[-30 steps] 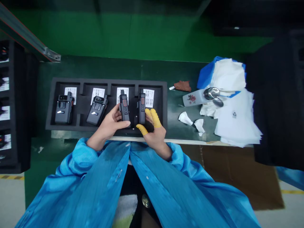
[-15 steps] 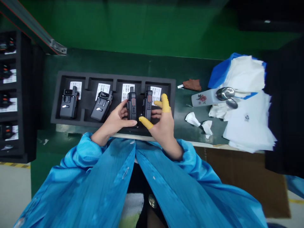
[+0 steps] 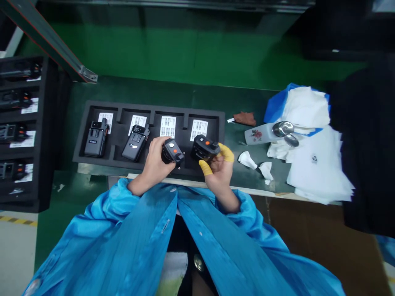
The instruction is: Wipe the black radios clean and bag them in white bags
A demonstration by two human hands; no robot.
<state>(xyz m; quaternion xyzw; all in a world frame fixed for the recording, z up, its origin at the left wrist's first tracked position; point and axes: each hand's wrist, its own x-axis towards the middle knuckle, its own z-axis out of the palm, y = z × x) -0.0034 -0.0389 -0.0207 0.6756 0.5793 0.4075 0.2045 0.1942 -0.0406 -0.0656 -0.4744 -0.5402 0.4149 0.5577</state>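
Note:
A black two-way radio point(image 3: 172, 152) is gripped in my left hand point(image 3: 156, 160), its top end with an orange button tipped up toward me. My right hand point(image 3: 219, 166), with yellow finger cots on its thumb and fingers, holds a second black radio point(image 3: 204, 147), also top end up. Both are over the right half of a black foam tray point(image 3: 80, 153). In the tray's two left compartments lie a radio point(image 3: 96, 139) and another, tilted radio point(image 3: 135, 142), backs upward. White printed labels point(image 3: 168, 126) lie in the compartments.
At the left stands a stack of foam trays point(image 3: 46, 123) with several radios. Toward the right are a brown cloth point(image 3: 245, 119), crumpled white scraps point(image 3: 247, 160), a flowered bottle point(image 3: 261, 135) with shiny metal pieces point(image 3: 283, 129), a blue box point(image 3: 275, 105) and white sheets point(image 3: 317, 164).
Both hands have turned their radios from side-on to top end up. My right fingers, spread before, have closed round the radio. The camera view has shifted slightly.

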